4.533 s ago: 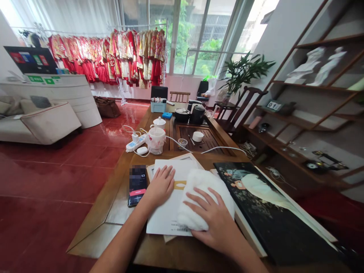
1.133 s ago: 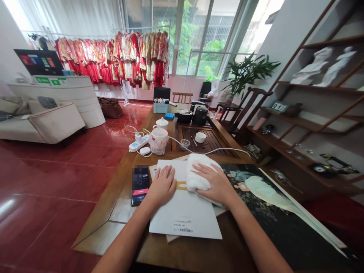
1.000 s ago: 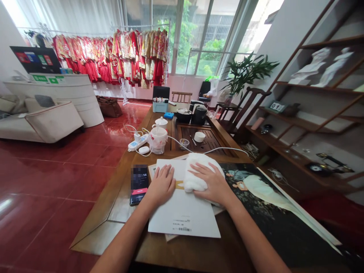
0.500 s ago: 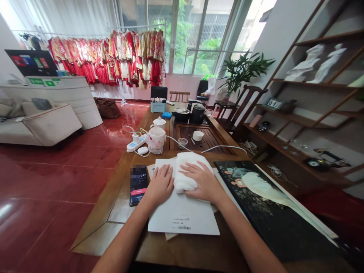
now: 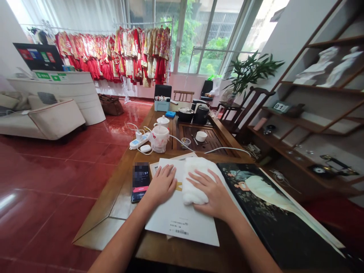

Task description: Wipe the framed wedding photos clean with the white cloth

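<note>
A white booklet [image 5: 182, 220] with a gold mark and a barcode lies on the wooden table [image 5: 119, 204] in front of me. My left hand [image 5: 162, 184] rests flat on its upper left part, fingers stretched out. My right hand [image 5: 212, 194] presses down on a folded white towel [image 5: 196, 178] that lies on the booklet's upper right part, fingers spread over the cloth. A phone [image 5: 140, 181] with a lit screen lies just left of my left hand.
A large dark framed portrait [image 5: 273, 212] lies to my right. Farther up the table stand a white teapot [image 5: 160, 137], a power strip [image 5: 138, 140], cables, a cup [image 5: 201, 135] on a tea tray and black kettles [image 5: 196, 113]. Shelves stand at right, red floor at left.
Over the last seconds my right hand slid the towel up the booklet and to the left, then back down a little. My left hand stayed flat in place.
</note>
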`<action>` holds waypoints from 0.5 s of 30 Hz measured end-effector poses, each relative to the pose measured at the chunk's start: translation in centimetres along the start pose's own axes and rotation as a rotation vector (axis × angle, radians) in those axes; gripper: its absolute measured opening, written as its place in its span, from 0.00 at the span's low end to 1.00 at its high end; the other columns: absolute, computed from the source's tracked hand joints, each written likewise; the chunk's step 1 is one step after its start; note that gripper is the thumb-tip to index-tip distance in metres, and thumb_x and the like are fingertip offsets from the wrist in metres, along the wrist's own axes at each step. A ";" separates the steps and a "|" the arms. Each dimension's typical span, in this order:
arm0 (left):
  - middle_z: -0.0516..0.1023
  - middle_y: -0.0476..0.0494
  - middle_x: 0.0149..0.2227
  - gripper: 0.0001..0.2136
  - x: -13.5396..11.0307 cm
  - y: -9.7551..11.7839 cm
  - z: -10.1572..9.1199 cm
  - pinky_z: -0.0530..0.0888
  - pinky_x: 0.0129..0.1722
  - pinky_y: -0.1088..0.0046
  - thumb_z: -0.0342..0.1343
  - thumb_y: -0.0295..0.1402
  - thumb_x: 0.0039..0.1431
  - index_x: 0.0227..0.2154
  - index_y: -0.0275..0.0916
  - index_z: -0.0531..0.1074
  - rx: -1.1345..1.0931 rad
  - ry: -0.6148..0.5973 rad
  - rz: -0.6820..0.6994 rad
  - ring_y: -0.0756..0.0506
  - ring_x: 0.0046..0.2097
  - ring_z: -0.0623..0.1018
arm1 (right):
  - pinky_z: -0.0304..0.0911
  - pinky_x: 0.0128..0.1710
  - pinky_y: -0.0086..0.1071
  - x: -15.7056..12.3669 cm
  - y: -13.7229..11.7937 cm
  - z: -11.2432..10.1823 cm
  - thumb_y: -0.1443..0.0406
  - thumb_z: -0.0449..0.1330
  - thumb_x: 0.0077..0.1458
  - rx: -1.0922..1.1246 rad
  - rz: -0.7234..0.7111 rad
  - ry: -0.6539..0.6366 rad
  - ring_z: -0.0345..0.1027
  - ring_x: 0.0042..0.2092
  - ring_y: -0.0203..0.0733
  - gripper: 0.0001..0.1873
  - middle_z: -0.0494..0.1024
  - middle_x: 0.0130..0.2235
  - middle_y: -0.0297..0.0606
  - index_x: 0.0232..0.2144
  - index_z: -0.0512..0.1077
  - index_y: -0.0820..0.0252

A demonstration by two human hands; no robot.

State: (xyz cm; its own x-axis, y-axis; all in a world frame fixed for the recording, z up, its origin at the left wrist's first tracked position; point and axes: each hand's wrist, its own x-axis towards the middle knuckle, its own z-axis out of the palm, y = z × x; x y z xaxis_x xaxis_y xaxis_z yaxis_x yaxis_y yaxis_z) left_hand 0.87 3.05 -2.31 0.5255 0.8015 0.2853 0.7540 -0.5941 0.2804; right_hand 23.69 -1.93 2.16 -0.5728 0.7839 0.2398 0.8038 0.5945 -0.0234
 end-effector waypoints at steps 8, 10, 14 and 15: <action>0.58 0.38 0.64 0.21 0.0 0.0 -0.2 0.51 0.65 0.55 0.37 0.38 0.68 0.61 0.37 0.58 -0.002 -0.001 -0.001 0.42 0.66 0.55 | 0.40 0.61 0.54 -0.3 0.4 -0.2 0.53 0.59 0.49 -0.030 -0.020 -0.001 0.54 0.63 0.54 0.37 0.61 0.63 0.39 0.61 0.59 0.50; 0.58 0.38 0.64 0.21 0.1 0.2 -0.2 0.52 0.65 0.55 0.38 0.38 0.68 0.60 0.37 0.58 -0.003 -0.002 -0.010 0.42 0.66 0.56 | 0.43 0.60 0.53 -0.1 1.0 -0.1 0.54 0.58 0.50 -0.027 0.005 0.022 0.55 0.62 0.53 0.36 0.62 0.62 0.38 0.61 0.59 0.50; 0.58 0.38 0.64 0.21 0.2 0.6 -0.1 0.52 0.65 0.53 0.37 0.37 0.68 0.60 0.37 0.59 0.005 0.003 -0.031 0.42 0.66 0.55 | 0.48 0.59 0.50 0.1 1.9 -0.5 0.56 0.57 0.52 0.011 0.052 0.119 0.58 0.60 0.51 0.34 0.65 0.61 0.38 0.61 0.58 0.50; 0.58 0.37 0.64 0.21 0.3 0.7 -0.1 0.51 0.65 0.53 0.37 0.37 0.69 0.60 0.37 0.59 0.006 0.004 -0.038 0.42 0.66 0.55 | 0.50 0.58 0.48 0.1 2.0 -0.6 0.57 0.57 0.52 0.033 0.066 0.148 0.59 0.60 0.51 0.33 0.66 0.60 0.38 0.61 0.59 0.51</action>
State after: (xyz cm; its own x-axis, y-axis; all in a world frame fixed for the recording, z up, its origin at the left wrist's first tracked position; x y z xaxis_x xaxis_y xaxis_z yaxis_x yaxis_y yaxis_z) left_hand 1.50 2.87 -1.98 0.4948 0.8232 0.2785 0.7757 -0.5628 0.2856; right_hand 25.31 -0.74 2.77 -0.4871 0.7878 0.3770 0.8318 0.5500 -0.0747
